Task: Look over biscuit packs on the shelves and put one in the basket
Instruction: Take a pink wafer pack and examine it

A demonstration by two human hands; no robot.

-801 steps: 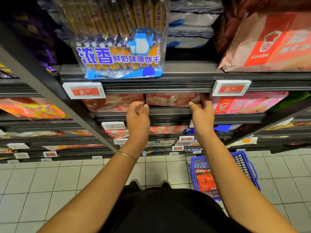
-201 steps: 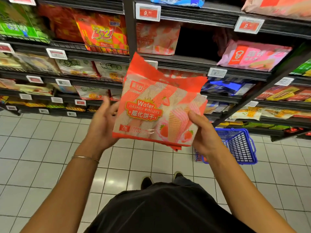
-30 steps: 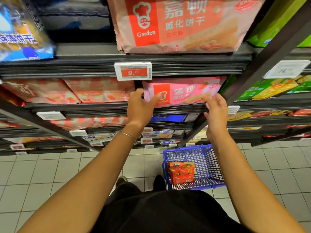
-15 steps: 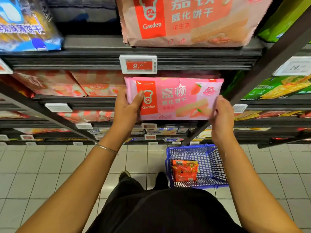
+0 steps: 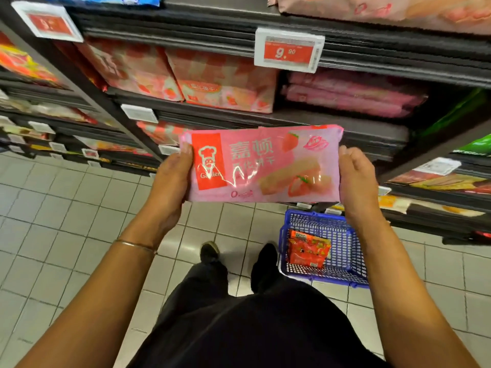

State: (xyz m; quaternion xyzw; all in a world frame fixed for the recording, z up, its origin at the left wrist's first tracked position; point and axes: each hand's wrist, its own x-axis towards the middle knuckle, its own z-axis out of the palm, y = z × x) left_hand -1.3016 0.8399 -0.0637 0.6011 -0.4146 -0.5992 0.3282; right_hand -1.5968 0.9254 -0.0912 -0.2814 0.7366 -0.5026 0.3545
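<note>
The left hand [image 5: 170,181] and right hand [image 5: 357,179] grip the ends of a glossy pink "Garden" strawberry wafer pack [image 5: 261,166] below a white "9." price tag [image 5: 289,50].

pink biscuit pack [image 5: 261,166] with "garden" in white under a chef logo on its red panel, large characters "嘉顿" beside it, smaller characters below lost in glare, price tag [image 5: 289,50] on the shelf edge [image 5: 186,31] reading "9.90", second price tag [image 5: 47,22] at upper left, a blurred "9."

You have open air from your pack [image 5: 263,166] down to the basket [image 5: 345,224]; a red packet [image 5: 308,248] takes its left side.
</note>
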